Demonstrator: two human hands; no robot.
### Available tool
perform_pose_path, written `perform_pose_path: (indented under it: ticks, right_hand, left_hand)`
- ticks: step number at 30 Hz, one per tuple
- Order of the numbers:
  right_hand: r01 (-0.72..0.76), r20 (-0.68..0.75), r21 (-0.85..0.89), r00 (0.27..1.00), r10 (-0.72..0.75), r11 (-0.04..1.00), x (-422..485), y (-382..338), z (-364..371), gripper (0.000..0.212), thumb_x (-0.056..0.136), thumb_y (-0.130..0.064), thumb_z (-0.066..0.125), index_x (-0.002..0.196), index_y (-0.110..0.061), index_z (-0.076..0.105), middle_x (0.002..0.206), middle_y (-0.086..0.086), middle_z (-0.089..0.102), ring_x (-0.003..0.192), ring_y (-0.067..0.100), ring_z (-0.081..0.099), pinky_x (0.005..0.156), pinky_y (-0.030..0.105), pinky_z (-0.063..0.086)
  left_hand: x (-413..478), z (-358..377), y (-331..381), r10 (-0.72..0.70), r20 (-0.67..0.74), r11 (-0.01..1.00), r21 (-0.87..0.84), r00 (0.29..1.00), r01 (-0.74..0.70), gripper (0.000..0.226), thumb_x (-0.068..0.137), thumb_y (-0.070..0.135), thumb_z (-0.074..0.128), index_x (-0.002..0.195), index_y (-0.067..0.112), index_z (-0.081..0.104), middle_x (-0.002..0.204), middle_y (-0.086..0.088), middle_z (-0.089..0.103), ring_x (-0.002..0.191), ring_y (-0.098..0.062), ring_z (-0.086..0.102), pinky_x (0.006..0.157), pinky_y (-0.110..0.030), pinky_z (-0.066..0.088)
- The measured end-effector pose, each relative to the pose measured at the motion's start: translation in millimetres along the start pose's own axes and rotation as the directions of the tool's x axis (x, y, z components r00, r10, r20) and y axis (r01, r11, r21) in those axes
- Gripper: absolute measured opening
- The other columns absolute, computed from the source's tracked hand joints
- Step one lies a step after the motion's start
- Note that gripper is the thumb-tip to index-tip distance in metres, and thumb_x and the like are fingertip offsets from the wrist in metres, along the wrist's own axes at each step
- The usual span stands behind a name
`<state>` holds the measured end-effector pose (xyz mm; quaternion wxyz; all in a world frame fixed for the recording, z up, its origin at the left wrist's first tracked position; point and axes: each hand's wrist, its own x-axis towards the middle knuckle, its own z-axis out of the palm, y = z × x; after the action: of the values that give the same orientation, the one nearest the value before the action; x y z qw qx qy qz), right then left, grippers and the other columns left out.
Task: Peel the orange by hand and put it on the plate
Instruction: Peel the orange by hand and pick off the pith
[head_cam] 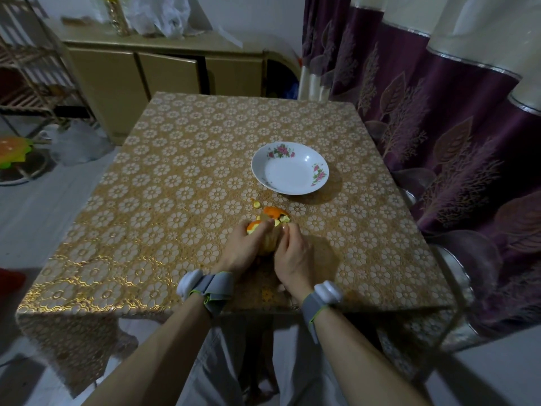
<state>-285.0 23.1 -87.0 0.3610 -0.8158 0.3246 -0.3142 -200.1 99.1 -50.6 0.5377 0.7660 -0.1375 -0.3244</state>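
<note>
A partly peeled orange [267, 241] sits between both my hands above the table's near middle. Its pale pith shows in the gap, with orange rind left on the upper left side. My left hand [243, 247] grips it from the left, fingers curled over the top. From the right, my right hand [292, 253] holds it with fingertips at the peel's edge. Loose peel pieces [275, 215] lie on the table just beyond the fruit. A white plate [289, 168] with pink flowers stands further back to the right, with nothing on it.
The table [175, 200] wears a gold floral cloth. Purple curtains [439, 112] hang close on the right. A beige cabinet [164, 74] stands behind the table, a wooden rack [29, 68] at far left.
</note>
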Motion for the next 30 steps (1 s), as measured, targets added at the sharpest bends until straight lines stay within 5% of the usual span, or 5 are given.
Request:
perform_pose_path:
  ticks: [4, 10, 20, 26, 30]
  right_hand:
    - [-0.032, 0.018, 0.118, 0.999, 0.030, 0.993, 4, 0, -7, 0.026, 0.103, -0.028, 0.045, 0.080, -0.019, 0.054, 0.058, -0.007, 0.048, 0.055, 0.001, 0.048, 0.047, 0.014, 0.033]
    - [0.027, 0.109, 0.072, 0.993, -0.035, 0.997, 3, -3, -7, 0.026, 0.103, -0.033, 0.046, 0.079, -0.025, 0.053, 0.058, -0.011, 0.049, 0.059, -0.005, 0.053, 0.050, 0.010, 0.036]
    - [0.062, 0.020, -0.016, 0.998, -0.062, 0.998, -1, 4, 4, 0.025, 0.105, -0.022, 0.037, 0.092, -0.012, 0.056, 0.063, -0.011, 0.043, 0.055, 0.000, 0.041, 0.055, 0.012, 0.034]
    - [-0.068, 0.019, 0.004, 0.997, 0.068, 0.998, 1, 0, 0, 0.025, 0.106, -0.022, 0.033, 0.087, -0.017, 0.049, 0.064, -0.010, 0.043, 0.057, 0.000, 0.039, 0.056, 0.010, 0.034]
    - [-0.132, -0.053, 0.057, 0.989, 0.135, 0.990, 3, 0, -3, 0.026, 0.105, -0.020, 0.034, 0.084, -0.016, 0.048, 0.065, -0.009, 0.045, 0.057, 0.001, 0.041, 0.053, 0.008, 0.033]
  left_hand:
    - [-2, -2, 4, -0.046, 0.008, 0.995, -0.093, 0.999, 0.047, 0.047, 0.090, 0.057, 0.056, 0.123, 0.023, 0.055, 0.103, 0.002, 0.057, 0.090, -0.014, 0.058, 0.075, -0.030, 0.051]
    - [-2, -3, 2, -0.056, 0.016, 0.984, -0.168, 0.998, 0.057, 0.051, 0.086, 0.061, 0.059, 0.124, 0.027, 0.061, 0.120, -0.005, 0.060, 0.108, -0.025, 0.060, 0.099, -0.047, 0.051]
    - [2, 1, 0, -0.032, -0.005, 0.998, -0.062, 0.999, 0.032, 0.033, 0.094, 0.051, 0.053, 0.117, 0.027, 0.057, 0.096, 0.007, 0.053, 0.089, -0.011, 0.054, 0.093, -0.040, 0.050]
    - [0, 8, 2, -0.043, 0.016, 0.996, -0.080, 0.999, 0.044, 0.030, 0.093, 0.053, 0.054, 0.113, 0.031, 0.055, 0.108, 0.000, 0.054, 0.098, -0.018, 0.056, 0.097, -0.041, 0.048]
    - [-5, 16, 5, -0.027, 0.036, 0.985, -0.167, 0.999, 0.033, 0.025, 0.095, 0.048, 0.053, 0.111, 0.029, 0.057, 0.098, 0.005, 0.054, 0.085, -0.007, 0.053, 0.073, -0.027, 0.046]
